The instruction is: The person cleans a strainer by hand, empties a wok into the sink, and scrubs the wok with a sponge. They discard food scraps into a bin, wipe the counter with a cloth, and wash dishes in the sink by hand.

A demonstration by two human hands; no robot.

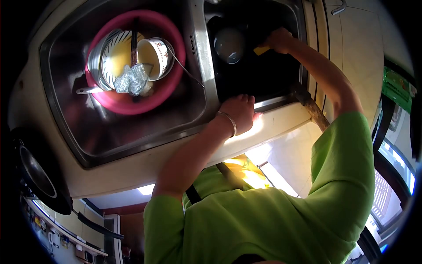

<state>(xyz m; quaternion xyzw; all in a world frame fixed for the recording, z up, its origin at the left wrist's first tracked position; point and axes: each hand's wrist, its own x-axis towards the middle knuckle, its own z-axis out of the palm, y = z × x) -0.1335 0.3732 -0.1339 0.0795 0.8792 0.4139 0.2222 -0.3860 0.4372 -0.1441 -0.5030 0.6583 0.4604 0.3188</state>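
Right hand (279, 40) clamped on a yellow sponge (262, 50) beside a round glossy bowl (229, 45); left hand (238, 112) flat, fingers apart, on the steel sink rim (206, 75)

Two sink basins: one under the left hand (237, 112) fingers, one beyond them. One pink tub (132, 103) lies past those fingers, containing one striped plate (115, 55), one patterned cup (154, 52) and one steel scourer (132, 79). One yellow sponge (261, 50) sits at the right hand (279, 40) fingers, one round bowl (228, 44) just beside them.
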